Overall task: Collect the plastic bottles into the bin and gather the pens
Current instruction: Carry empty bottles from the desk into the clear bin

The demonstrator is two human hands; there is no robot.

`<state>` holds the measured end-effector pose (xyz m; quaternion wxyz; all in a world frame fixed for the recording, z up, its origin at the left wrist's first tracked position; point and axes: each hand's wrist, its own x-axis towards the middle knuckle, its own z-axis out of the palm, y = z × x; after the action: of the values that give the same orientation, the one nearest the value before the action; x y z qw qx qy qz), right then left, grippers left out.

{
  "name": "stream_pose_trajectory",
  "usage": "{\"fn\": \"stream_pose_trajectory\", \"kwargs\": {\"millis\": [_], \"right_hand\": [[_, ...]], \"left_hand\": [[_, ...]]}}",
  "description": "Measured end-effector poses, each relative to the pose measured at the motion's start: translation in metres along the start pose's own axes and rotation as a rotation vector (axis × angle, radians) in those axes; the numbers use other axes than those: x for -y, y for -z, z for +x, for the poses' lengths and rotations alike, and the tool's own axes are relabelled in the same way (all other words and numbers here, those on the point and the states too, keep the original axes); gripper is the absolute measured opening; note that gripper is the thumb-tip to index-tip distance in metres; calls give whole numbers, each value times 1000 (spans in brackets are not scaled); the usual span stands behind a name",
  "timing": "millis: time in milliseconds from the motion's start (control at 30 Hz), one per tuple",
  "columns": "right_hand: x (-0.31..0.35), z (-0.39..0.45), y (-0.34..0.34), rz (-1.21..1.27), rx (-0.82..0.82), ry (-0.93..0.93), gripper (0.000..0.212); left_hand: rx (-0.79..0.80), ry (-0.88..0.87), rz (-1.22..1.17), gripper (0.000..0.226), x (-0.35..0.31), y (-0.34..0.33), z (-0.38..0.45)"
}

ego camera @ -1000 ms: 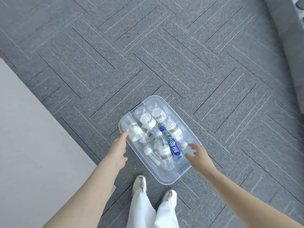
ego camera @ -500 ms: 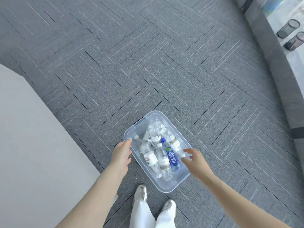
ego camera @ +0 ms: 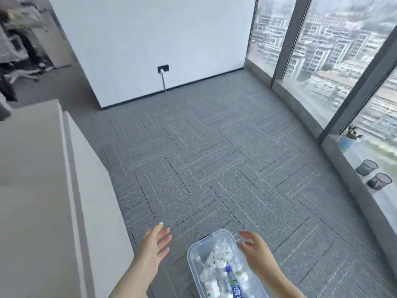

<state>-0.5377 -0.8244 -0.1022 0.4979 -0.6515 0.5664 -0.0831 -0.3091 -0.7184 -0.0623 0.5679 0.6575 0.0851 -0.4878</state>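
Note:
A clear plastic bin [ego camera: 191, 252] sits on the grey carpet at the bottom centre, holding several plastic bottles [ego camera: 211, 276], one with a blue label [ego camera: 235, 288]. My left hand [ego camera: 155, 244] hovers open to the left of the bin, apart from it. Spread and empty, my right hand [ego camera: 254, 253] hangs over the bin's right rim. Two dark mesh pen cups [ego camera: 366, 167] [ego camera: 379, 180] stand on the window ledge at the right. No pens show.
A white table [ego camera: 43, 190] fills the left side. A white wall [ego camera: 161, 39] with a socket and cable stands ahead. Tall windows [ego camera: 322, 50] and a potted plant [ego camera: 348, 137] line the right. A chair stands at far left.
Both hands have let go of the bin and lifted away with fingers spread. The view has tilted up from the floor to the room, so the bin now lies at the bottom edge.

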Motion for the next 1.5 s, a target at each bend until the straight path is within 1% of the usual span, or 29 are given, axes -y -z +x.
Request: {"fn": "stream_pose_trajectory", "kwargs": {"millis": [67, 167, 367, 533, 700, 833, 933, 1067, 1267, 1400, 1500], "right_hand": [[38, -12, 7, 6, 0, 76, 33], [91, -28, 11, -9, 13, 200, 35], [185, -62, -4, -15, 24, 375, 33], [245, -98, -40, -10, 93, 485, 32], [289, -132, -101, -29, 143, 551, 31], [318, -163, -176, -16, 175, 574, 29], [335, -188, -231, -5, 193, 576, 28], [351, -215, -299, -12, 234, 587, 26], [377, -232, -365, -57, 286, 588, 26], [393, -227, -395, -103, 321, 605, 26], [403, -217, -415, -112, 353, 601, 26]], "left_hand": [[-8, -69, -43, 20, -28, 16, -25], [-7, -157, -100, 7, -60, 44, -59], [-45, -289, -221, 12, -104, 116, -116], [-89, -356, -323, 15, -129, 188, -148], [-140, -398, -377, 14, -135, 272, -170], [-192, -413, -405, 14, -132, 363, -181], [-238, -390, -390, 14, -132, 425, -184], [-278, -369, -364, 14, -139, 493, -190], [-336, -358, -323, 10, -142, 553, -182], [-371, -326, -283, 9, -136, 570, -168], [-429, -335, -163, 8, -131, 574, -159]]}}
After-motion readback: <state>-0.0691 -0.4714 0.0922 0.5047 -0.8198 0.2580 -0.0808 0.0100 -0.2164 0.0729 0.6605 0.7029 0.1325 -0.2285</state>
